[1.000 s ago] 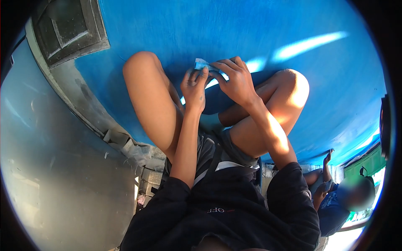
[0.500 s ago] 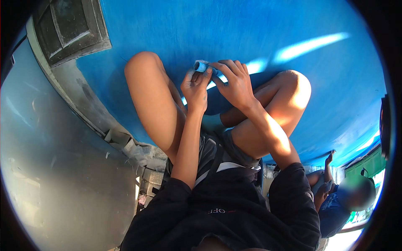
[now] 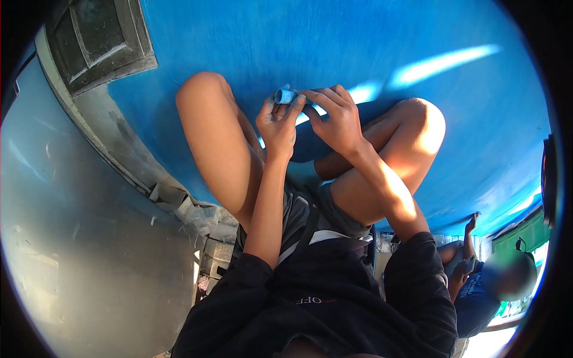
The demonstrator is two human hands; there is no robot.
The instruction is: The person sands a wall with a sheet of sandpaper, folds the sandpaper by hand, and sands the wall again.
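Between my raised knees, in front of the blue wall, a small light-blue roll (image 3: 286, 96) is held up, its hollow end facing left. My left hand (image 3: 277, 126) is closed around it from below, the thumb pressed on its side. From the right, my right hand (image 3: 335, 117) reaches over with bent fingers, thumb and fingertips closed at the roll's right end. That end is partly hidden by the fingers. I cannot make out what the roll is made of.
The blue wall (image 3: 310, 42) carries streaks of sunlight. A dark-framed window (image 3: 98, 45) is at upper left, above a large smooth grey surface (image 3: 89, 238). Grey blocks (image 3: 218, 253) stand beside my hip. Another person (image 3: 477, 298) sits at lower right, one hand raised to the wall.
The roll has turned slightly between my fingers, and both hands have shifted a little. My legs have hardly moved.
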